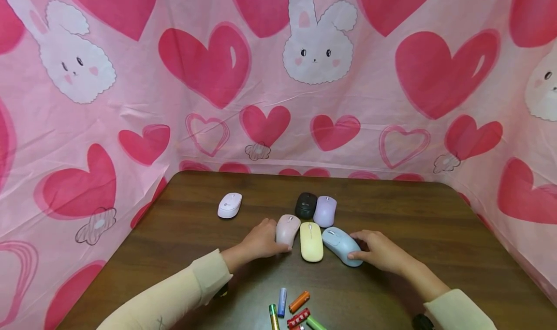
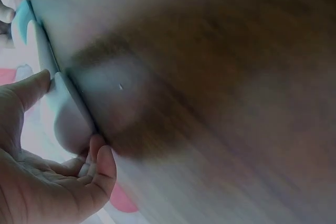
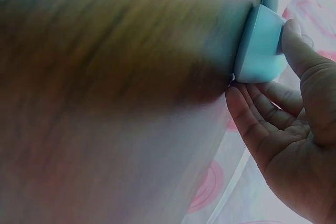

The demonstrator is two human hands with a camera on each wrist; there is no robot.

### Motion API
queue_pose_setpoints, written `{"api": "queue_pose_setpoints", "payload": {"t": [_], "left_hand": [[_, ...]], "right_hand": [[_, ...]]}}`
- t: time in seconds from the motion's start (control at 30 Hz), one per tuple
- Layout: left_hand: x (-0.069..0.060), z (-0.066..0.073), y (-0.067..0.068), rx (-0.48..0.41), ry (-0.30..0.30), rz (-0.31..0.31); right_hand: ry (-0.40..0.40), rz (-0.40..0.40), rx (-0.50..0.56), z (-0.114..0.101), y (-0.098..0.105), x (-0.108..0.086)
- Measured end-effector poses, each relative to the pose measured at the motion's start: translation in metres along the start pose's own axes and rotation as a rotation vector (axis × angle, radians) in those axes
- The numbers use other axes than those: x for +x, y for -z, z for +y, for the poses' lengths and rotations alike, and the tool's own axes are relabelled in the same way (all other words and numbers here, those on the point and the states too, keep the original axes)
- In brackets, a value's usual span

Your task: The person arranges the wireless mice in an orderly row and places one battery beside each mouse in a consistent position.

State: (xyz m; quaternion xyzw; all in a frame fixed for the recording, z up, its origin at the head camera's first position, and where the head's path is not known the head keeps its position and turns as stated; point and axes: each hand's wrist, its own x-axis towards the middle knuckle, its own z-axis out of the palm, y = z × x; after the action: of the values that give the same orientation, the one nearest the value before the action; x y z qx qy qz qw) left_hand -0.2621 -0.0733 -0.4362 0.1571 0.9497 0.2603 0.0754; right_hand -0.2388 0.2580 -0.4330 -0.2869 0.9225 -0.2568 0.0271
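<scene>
While the left hand (image 1: 262,239) pinches the pink mouse (image 1: 287,231) on the tabletop (image 1: 174,277), nose pointing away and leaning a touch right, the right hand (image 1: 385,253) grips the back end of the blue mouse (image 1: 341,245), which lies diagonally, nose away and left. Yellow mouse (image 1: 311,245) sits between them, long axis pretty much straight ahead.

Head view: the left hand (image 1: 262,240) hides one flank of the pink mouse (image 1: 288,228), the right hand (image 1: 380,251) part of the blue mouse (image 1: 341,244). Marks on the white mouse (image 1: 229,205) and black mouse (image 1: 306,205) are too small to read. The lower edge cuts off the green-and-gold battery (image 1: 273,317), left sleeve (image 1: 167,289) and right sleeve (image 1: 462,312). Wrist views: each hand is cropped at a side edge; much of the table (image 2: 236,103) is blurred.
</scene>
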Motion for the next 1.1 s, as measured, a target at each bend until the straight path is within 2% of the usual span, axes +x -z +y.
{"api": "queue_pose_setpoints", "payload": {"t": [0.57, 1.1], "left_hand": [[0.0017, 0.0075, -0.0027, 0.045, 0.053, 0.041], [0.0015, 0.0051, -0.0009, 0.065, 0.028, 0.076]], "right_hand": [[0.01, -0.005, 0.003, -0.0012, 0.0002, 0.0019], [0.006, 0.001, 0.01, -0.0009, -0.0002, 0.0001]]}}
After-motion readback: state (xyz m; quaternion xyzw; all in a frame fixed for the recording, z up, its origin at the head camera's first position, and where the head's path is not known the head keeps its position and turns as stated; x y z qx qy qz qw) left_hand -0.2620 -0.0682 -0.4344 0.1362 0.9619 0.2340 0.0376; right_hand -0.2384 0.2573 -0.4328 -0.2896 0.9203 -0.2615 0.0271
